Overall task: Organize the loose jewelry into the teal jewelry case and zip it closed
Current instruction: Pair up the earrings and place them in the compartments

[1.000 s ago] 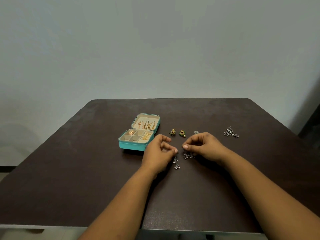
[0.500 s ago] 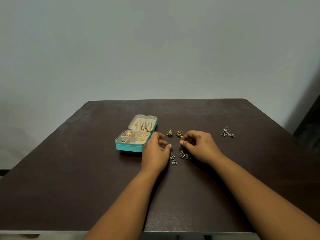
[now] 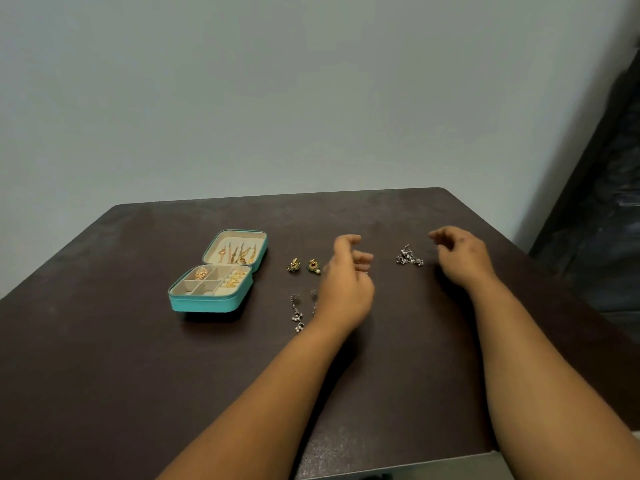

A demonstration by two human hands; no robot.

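Earring (image 3: 314,301) half hidden behind left hand (image 3: 348,289), fingers blurred

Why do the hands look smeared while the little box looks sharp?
Head view: motion blur smears the fingers of the left hand and right hand; the still teal jewelry case stays crisp, casting a soft shadow on the dark table; lighting is dim and even, without glare.
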